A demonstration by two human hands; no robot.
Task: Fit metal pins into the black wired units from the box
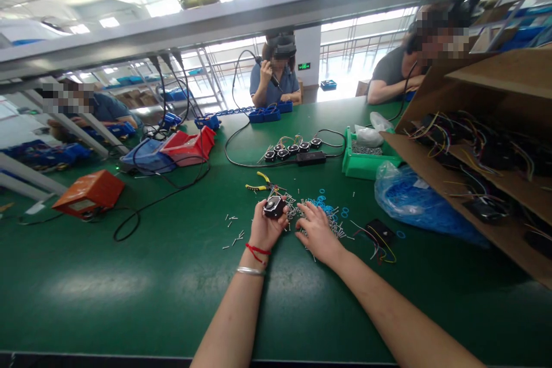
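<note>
My left hand [265, 227] is closed around a small black fan [275, 207] with a silvery face, held just above the green table. To its right, my right hand [318, 233] reaches over a heap of loose screws [340, 230], fingers spread and bent, fingertips at the heap's edge. Whether a screw is between those fingertips is too small to make out. Blue rings [319, 201] lie among the screws at the far side. Just beyond the fan are yellow-handled pliers [259, 187].
Several wired fans [293, 149] stand farther back beside a black adapter [311, 158]. A green bin [366, 168], a blue plastic bag [418, 207] and a cardboard box [457, 175] of fans line the right. An orange box [89, 192] and a red bin [187, 145] sit left. Co-workers sit opposite.
</note>
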